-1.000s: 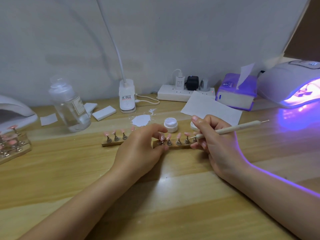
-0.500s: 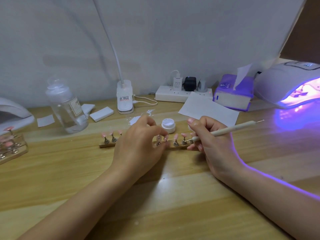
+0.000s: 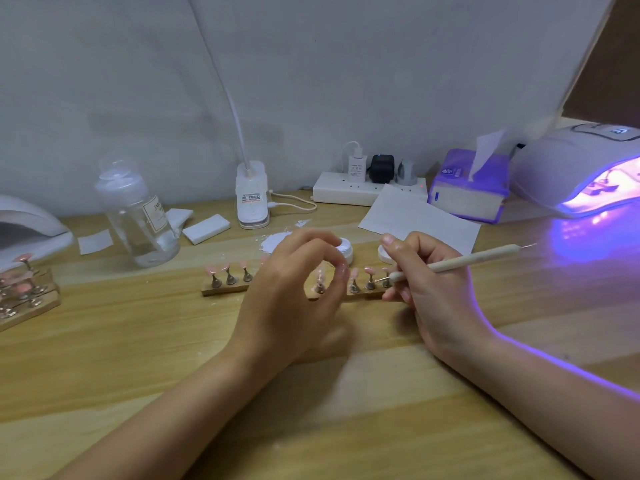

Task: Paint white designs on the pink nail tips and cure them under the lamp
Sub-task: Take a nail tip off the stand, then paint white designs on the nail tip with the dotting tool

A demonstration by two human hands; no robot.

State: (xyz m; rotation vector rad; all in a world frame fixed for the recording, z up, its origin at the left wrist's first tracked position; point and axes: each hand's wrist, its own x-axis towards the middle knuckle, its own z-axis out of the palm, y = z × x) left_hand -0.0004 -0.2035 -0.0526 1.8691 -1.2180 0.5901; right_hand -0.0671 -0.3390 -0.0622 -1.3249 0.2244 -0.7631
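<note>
Head view. A wooden strip holder (image 3: 221,289) lies across the middle of the surface (image 3: 138,375), carrying a row of pink nail tips (image 3: 228,270) on small metal stands. The left hand (image 3: 291,303) sits over the middle of the strip, thumb and forefinger curved into a ring around one pink tip (image 3: 320,276); whether the fingers touch that tip cannot be told because of blur. The right hand (image 3: 433,289) rests at the strip's right end and pinches a pale dotting pen (image 3: 460,263), its fine metal point next to a stand at that end. A small open jar of white gel (image 3: 346,249) stands just behind the strip, its lid (image 3: 384,254) beside it. The curing lamp (image 3: 571,168) stands at far right, glowing violet onto the surface. A second holder with pink tips (image 3: 24,292) lies at far left, a clear bottle (image 3: 138,216) behind the strip to the left.
</note>
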